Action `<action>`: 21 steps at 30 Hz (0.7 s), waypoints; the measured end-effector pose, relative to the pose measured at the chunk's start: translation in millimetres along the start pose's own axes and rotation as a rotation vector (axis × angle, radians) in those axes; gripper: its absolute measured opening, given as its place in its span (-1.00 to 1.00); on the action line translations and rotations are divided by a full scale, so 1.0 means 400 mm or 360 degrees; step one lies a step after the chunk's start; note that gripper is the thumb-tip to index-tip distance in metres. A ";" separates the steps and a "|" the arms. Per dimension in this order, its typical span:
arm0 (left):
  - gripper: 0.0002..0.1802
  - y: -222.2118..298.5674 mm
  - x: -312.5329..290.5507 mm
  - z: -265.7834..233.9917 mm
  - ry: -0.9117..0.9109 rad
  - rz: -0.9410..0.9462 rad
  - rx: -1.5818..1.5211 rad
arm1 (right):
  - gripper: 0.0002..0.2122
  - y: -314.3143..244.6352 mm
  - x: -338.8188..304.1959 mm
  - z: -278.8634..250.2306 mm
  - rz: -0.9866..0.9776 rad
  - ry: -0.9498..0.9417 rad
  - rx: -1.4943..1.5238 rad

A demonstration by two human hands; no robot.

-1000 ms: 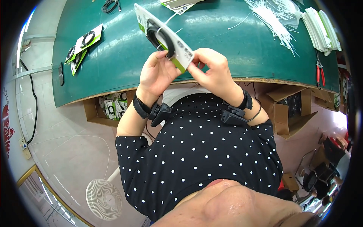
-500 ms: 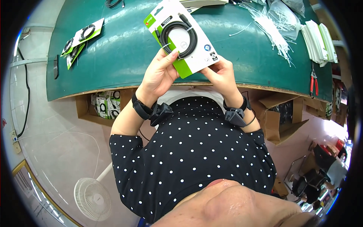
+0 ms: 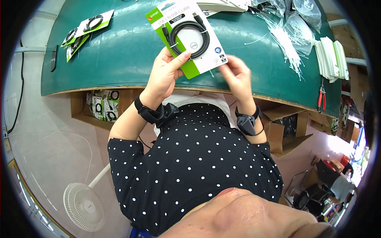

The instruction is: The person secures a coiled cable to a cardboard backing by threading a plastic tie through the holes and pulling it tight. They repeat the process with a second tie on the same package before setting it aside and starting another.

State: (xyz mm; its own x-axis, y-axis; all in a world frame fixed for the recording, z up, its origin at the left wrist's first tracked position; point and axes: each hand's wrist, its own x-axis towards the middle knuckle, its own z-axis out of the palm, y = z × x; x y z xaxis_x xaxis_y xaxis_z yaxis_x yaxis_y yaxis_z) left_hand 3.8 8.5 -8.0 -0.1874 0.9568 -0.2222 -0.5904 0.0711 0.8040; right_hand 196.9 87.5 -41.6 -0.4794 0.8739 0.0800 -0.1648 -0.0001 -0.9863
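My left hand (image 3: pixel 166 73) grips the lower left of a white and green card (image 3: pixel 212 43), its thumb on the front. Fixed to the card is a coiled black cable (image 3: pixel 204 39) with a plug at each end, bound by white ties. The card is tilted above the near part of the green table. Beside its lower right corner is my right hand (image 3: pixel 239 78), fingers bent and blurred; whether it pinches the corner or anything else is unclear. A thin white tie end shows below the card, near the right thumb.
More carded cables (image 3: pixel 85 31) lie at the table's left, near a dark flat object (image 3: pixel 54 58). White cable ties (image 3: pixel 287 45), a stack of cards (image 3: pixel 329 59) and red-handled pliers (image 3: pixel 322 97) lie at the right. Cardboard boxes (image 3: pixel 291 133) stand under the table edge; a fan (image 3: pixel 84 206) is lower left.
My right hand has shifted right, off the card's lower edge to its corner. The card has moved slightly up and left with my left hand. The whole view has shifted a little.
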 end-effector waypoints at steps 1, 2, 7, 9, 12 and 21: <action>-0.70 0.002 -0.001 -0.002 0.0063 0.0092 0.0111 | -0.87 -0.004 0.012 -0.007 -0.0273 0.0273 -0.0321; -0.70 -0.004 -0.001 -0.004 0.0064 0.0096 0.0105 | -0.88 -0.011 0.018 -0.009 -0.0547 0.0554 -0.0641; -0.68 -0.029 -0.017 0.003 0.0086 0.0750 0.0983 | -0.91 -0.126 0.028 0.088 -0.0902 0.0153 -0.0904; -0.68 -0.023 -0.025 0.014 0.0100 0.1094 0.1460 | -0.90 -0.113 0.040 0.116 -0.0909 0.0151 -0.1007; -0.65 -0.017 -0.017 0.012 0.0121 0.1372 0.1710 | -0.89 -0.111 0.049 0.142 -0.0890 0.0159 -0.1026; -0.63 -0.012 -0.020 -0.004 0.0123 0.1286 0.1662 | -0.91 -0.100 0.058 0.149 -0.0752 0.0122 -0.0736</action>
State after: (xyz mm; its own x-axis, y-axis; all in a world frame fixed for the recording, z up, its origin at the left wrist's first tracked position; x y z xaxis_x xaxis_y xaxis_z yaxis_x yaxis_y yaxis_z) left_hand 6.9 0.0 -10.9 -0.2630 0.8162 0.5144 0.5801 -0.2923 0.7603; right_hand 140.9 79.0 8.5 -0.3807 0.7610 0.5253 0.0529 0.5851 -0.8093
